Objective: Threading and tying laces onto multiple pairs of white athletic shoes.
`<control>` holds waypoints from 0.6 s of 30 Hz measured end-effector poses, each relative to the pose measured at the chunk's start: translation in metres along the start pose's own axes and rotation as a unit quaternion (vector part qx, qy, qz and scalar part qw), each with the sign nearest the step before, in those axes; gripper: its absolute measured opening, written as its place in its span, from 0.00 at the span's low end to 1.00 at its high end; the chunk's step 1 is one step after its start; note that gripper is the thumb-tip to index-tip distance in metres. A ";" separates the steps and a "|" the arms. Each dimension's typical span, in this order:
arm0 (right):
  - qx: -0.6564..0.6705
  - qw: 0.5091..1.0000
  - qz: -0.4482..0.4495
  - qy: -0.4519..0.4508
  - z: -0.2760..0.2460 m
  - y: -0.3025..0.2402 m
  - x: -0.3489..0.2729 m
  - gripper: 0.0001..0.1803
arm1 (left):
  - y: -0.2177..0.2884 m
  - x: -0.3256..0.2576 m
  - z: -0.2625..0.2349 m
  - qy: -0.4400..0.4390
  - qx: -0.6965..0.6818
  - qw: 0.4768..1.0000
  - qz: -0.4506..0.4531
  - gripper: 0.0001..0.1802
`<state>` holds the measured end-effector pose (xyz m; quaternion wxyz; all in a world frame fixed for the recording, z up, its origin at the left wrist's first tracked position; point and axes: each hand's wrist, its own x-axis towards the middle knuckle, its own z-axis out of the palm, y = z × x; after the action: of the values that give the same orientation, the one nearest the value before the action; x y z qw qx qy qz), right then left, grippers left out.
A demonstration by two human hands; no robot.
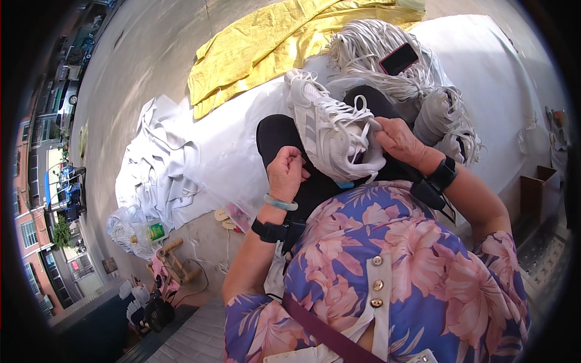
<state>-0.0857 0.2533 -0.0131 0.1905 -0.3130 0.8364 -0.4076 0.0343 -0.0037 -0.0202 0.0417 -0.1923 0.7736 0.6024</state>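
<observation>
A white sneaker [324, 130] with loosely looped white laces [351, 115] rests across my lap on black-clad legs [275, 136]. Its toe points away from me and the heel opening is near my shirt. My right hand [399, 144] is closed on the right edge of the shoe's opening, thumb and fingers pinching it. To the left of the shoe, my left hand [285, 172] hovers over my leg with its fingers curled in. Whatever those fingers may hold is hidden. A small blue patch [345, 184] shows at the heel.
Beyond the shoe lies a large bundle of white laces [363, 45] with a dark phone [399, 58] on top. More lace bundles [445, 115] sit at right. A yellow sheet [254, 54], white fabric strips [157, 160], a wooden stool [175, 260] and a brown box [538, 190] surround me.
</observation>
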 end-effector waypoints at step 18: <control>0.263 0.948 0.176 0.013 -0.019 -0.003 -0.008 0.13 | -0.007 0.028 0.014 -0.005 0.098 0.995 0.019 0.15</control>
<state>-0.0895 0.2686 0.0011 0.3245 -0.0942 0.7435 -0.5772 0.0090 0.0015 -0.0390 0.0523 -0.1697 0.8320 0.5256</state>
